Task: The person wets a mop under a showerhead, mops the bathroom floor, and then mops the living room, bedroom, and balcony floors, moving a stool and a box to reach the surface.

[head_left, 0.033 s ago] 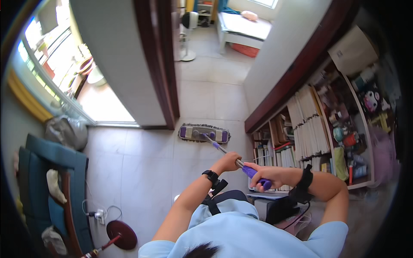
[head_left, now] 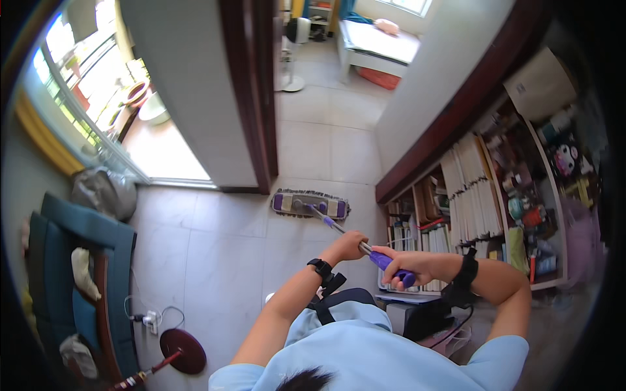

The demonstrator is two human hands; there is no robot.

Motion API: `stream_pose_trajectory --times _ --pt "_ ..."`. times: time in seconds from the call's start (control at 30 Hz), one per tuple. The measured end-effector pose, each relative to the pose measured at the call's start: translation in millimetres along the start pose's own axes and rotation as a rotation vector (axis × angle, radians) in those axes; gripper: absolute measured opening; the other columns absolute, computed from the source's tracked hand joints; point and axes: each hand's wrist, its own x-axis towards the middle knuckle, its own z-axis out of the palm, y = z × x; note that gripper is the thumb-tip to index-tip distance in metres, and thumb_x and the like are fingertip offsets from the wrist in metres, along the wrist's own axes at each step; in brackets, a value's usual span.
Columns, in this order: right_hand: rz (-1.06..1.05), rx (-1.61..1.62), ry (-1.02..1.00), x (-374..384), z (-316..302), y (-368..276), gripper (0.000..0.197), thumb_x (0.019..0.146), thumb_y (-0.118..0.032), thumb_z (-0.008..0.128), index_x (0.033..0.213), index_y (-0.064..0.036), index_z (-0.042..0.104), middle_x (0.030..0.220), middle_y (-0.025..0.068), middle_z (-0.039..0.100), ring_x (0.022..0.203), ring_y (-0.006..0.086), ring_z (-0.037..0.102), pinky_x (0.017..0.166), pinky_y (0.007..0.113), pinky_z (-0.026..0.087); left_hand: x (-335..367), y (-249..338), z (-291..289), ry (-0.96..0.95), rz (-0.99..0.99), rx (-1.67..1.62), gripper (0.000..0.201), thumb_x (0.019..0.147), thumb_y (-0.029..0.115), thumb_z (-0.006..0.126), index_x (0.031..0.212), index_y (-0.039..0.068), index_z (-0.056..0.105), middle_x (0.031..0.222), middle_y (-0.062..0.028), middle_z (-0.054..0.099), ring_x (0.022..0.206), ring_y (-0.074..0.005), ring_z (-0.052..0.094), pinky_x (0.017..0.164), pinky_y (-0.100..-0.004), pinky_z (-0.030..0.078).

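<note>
A flat mop with a grey fringed pad and a purple-and-white plate lies flat on the pale tiles at a doorway. Its metal pole slants from the plate up toward me, ending in a purple grip. My left hand is wrapped round the metal pole, just below the grip. Closed on the purple grip near its top end is my right hand. Both wrists wear black straps, and the two hands sit close together in front of my body.
Dark door frames stand either side of the doorway. A packed bookshelf is on the right. A blue-cushioned seat, a power strip with cords and a round dark-red base are on the left. Beyond stand a fan and a bed.
The room has shifted slightly to the right in view, doorway and shelf included. The mop head and both hands keep nearly the same place in the picture, grips unchanged.
</note>
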Motion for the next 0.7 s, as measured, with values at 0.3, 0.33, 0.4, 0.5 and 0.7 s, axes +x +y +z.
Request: stream_pose_trajectory --times 0.3,0.33,0.4,0.5,0.7 --pt "0.153 -0.284 -0.180 9.9 134.3 -29.5 0.077 0.076 0.009 0.057 0.136 -0.0272 0.024 0.088 0.0101 0.042 0.053 0.0093 0.048 0.044 0.020 0.044 -142.9 9.0 -77.4 0.276 -0.153 -0.004 0.012 0.062 0.014 0.064 0.069 0.006 0.057 0.070 -0.0158 0.056 0.073 -0.0358 0.054 0.061 -0.0423 0.042" --pt "0.163 -0.339 -0.212 15.1 149.4 -31.1 0.075 0.076 0.009 0.058 0.134 -0.0265 0.027 0.087 0.0098 0.042 0.053 0.0094 0.048 0.044 0.020 0.044 -158.8 7.8 -84.0 0.301 -0.170 0.013 0.012 0.062 0.014 0.064 0.069 0.006 0.057 0.070 -0.0158 0.056 0.073 -0.0358 0.054 0.061 -0.0423 0.042" --pt "0.165 -0.413 -0.214 24.0 180.1 -29.9 0.072 0.075 0.009 0.058 0.131 -0.0253 0.030 0.086 0.0094 0.043 0.053 0.0099 0.049 0.044 0.021 0.044 -188.0 5.0 -98.1 0.316 -0.205 0.029 0.013 0.062 0.013 0.065 0.070 0.005 0.057 0.069 -0.0168 0.055 0.072 -0.0363 0.053 0.061 -0.0416 0.042" --pt "0.202 -0.494 -0.246 40.3 213.5 -24.2 0.072 0.075 0.007 0.059 0.132 -0.0250 0.028 0.085 0.0081 0.045 0.051 0.0102 0.054 0.044 0.020 0.047 -226.8 4.2 -113.8 0.352 -0.241 0.032 0.015 0.062 0.018 0.066 0.068 0.006 0.059 0.069 -0.0186 0.055 0.072 -0.0376 0.054 0.063 -0.0453 0.043" --pt "0.194 -0.572 -0.331 61.5 248.8 -36.8 0.071 0.074 0.006 0.061 0.130 -0.0227 0.028 0.082 0.0068 0.046 0.051 0.0090 0.054 0.044 0.019 0.046 -268.2 -9.8 -140.6 0.439 -0.274 0.153 0.012 0.060 0.017 0.065 0.060 0.008 0.055 0.063 -0.0147 0.056 0.067 -0.0360 0.055 0.058 -0.0447 0.043"
